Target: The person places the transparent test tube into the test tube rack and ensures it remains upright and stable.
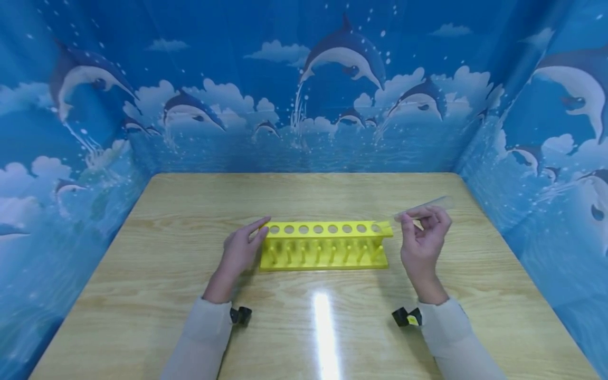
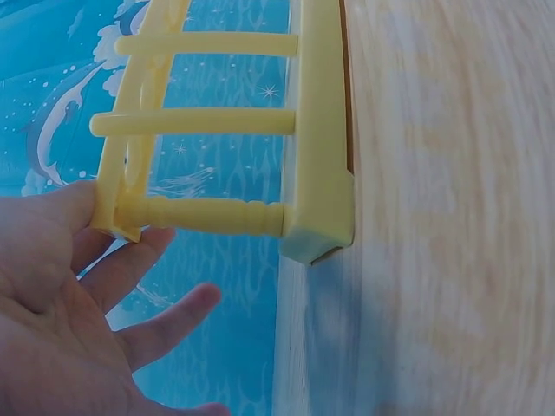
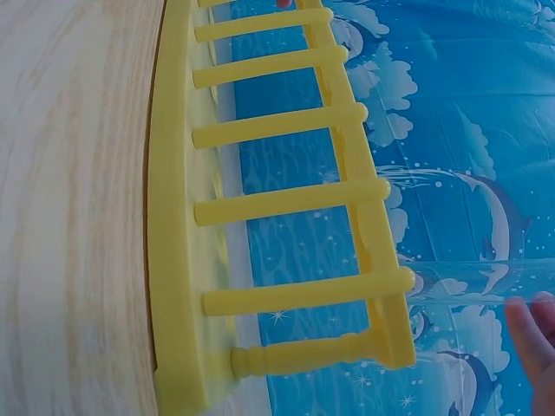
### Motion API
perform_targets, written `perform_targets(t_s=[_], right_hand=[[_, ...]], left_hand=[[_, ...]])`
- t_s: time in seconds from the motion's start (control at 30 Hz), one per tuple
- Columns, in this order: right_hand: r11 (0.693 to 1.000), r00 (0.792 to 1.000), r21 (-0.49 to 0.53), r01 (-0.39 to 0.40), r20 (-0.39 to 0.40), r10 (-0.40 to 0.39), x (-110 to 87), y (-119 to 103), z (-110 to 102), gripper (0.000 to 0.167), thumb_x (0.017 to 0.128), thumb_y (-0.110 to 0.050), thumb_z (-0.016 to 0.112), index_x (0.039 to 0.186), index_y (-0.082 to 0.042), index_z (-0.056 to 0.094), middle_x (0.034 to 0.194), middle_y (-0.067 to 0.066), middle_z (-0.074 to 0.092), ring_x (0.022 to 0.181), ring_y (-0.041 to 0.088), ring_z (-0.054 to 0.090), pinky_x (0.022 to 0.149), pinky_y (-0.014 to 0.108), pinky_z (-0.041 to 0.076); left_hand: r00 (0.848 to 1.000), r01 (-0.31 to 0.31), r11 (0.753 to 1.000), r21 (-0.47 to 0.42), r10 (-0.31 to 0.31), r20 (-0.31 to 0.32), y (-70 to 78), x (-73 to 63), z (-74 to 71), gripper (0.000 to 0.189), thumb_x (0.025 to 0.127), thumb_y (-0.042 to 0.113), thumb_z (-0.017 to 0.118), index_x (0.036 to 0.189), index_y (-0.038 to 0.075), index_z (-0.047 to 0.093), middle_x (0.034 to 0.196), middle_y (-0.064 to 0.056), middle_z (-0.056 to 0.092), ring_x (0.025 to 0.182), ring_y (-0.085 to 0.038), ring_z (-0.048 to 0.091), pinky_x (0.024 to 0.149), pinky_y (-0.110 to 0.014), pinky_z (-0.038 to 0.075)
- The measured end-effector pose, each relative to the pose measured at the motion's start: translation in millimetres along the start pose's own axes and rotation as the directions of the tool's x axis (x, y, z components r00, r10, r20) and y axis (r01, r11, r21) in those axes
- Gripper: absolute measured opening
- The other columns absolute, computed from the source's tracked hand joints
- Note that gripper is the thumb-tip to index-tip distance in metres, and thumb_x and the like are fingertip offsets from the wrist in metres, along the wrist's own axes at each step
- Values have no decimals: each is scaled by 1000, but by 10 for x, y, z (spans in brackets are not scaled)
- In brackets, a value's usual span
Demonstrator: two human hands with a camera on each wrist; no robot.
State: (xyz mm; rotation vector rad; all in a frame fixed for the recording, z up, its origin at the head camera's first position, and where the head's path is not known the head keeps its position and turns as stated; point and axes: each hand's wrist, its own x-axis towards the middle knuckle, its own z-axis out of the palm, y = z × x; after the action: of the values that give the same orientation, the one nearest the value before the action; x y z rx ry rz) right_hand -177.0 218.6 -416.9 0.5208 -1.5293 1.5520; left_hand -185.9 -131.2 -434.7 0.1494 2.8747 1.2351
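A yellow test tube rack stands upright on the table, with a row of round holes along its top plate and a row of pegs beneath. My left hand holds the left end of that top plate between thumb and fingertips; the other fingers are spread apart in the left wrist view. Just past the rack's right end, my right hand pinches a clear test tube. The tube lies slanted in the air, one end pointing at the rack. In the right wrist view, the see-through tube overlaps the rack's top plate edge.
The rack rests on a light wood-grain table. Blue curtains printed with dolphins enclose the back and both sides. A bright light reflection lies on the table in front of the rack.
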Motion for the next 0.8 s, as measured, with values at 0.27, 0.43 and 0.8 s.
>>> perform_targets(t_s=[0.27,0.43,0.8], right_hand=[[997,1000,-80,-13,24,15,-14,-1,-5,37,94,7,56,119,14,30,95,8,57,81,19,60,73,22,55],[994,999,-113,-14,38,19,-23,2,-6,39,95,2,57,119,13,29,94,9,56,82,18,60,74,21,54],[980,998,-197,-14,52,25,-26,-1,-6,36,94,10,54,121,13,29,98,1,56,85,12,60,75,19,54]], left_hand=[[1000,10,1000,-5,-10,-1,7,2,7,43,103,36,47,143,21,50,138,-12,56,51,-15,32,58,-33,36],[1000,11,1000,-6,-11,-6,4,-3,10,42,103,37,47,143,22,51,115,-12,66,46,-12,29,55,-32,36],[1000,-1,1000,-2,1,-22,-12,-2,26,43,103,38,47,142,22,51,82,-13,60,43,-10,25,54,-32,35]])
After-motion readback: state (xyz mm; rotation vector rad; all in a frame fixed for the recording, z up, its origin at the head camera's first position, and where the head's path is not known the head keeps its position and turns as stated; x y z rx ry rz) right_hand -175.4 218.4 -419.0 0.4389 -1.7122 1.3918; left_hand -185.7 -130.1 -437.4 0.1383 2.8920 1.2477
